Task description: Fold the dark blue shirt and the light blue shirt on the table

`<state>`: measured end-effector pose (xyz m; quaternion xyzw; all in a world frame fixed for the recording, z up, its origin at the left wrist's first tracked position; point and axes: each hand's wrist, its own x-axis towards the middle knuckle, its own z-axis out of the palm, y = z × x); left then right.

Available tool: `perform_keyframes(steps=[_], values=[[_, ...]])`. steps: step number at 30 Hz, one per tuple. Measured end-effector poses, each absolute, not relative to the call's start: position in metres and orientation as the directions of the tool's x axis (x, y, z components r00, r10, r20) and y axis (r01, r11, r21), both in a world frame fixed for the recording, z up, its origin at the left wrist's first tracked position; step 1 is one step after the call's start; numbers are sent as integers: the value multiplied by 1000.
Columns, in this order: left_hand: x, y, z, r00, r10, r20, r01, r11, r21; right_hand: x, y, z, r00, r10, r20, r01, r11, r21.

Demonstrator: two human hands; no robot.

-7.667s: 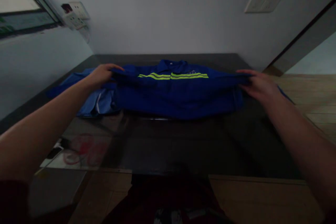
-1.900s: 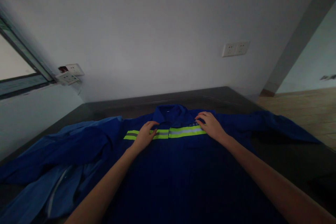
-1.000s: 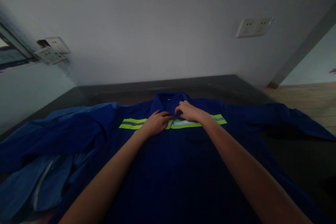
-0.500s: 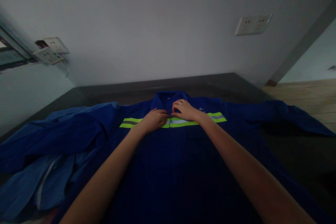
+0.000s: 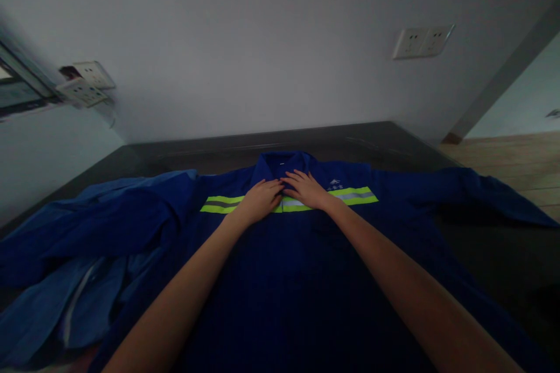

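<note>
A dark blue work jacket lies spread front up, its collar toward the wall. A yellow-green and silver reflective strip crosses its chest, and a small white logo shows above the strip on the right. Over the front opening, just below the collar, my left hand rests with its fingers stretched out on the cloth. My right hand lies flat beside it, fingers slightly spread over the strip. The fingertips of both hands meet or nearly meet at the jacket's middle. Neither hand holds anything that I can see.
Lighter blue garments lie in a heap at the left, partly under the jacket's sleeve. The dark table ends against a pale wall with wall sockets. Another socket and a power strip are at the left.
The right hand's curled, raised fingers have flattened onto the cloth, and the hand has shifted slightly left, uncovering more of the logo. The left hand's fingers have straightened. The jacket stays put.
</note>
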<state>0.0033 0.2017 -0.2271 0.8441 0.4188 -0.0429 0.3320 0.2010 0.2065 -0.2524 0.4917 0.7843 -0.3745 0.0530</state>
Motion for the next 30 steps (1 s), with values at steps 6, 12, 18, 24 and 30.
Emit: perform_keyframes(steps=[6,12,18,24,30], values=[[8,198,-232,633,668,-392,752,-409,517,212,229,-242,-255,929,-270,809,52,-586],[4,192,-238,580,725,-372,787,-380,486,221,221,-254,-196,922,-335,904,38,-426],[-1,187,-241,553,644,-529,820,-308,482,223,206,-271,-259,850,-459,944,123,-306],[-1,190,-236,534,616,-579,832,-260,491,221,206,-269,-230,856,-464,948,90,-304],[-4,193,-244,472,713,-518,795,-91,599,225,218,-255,-91,959,-269,885,-46,-463]])
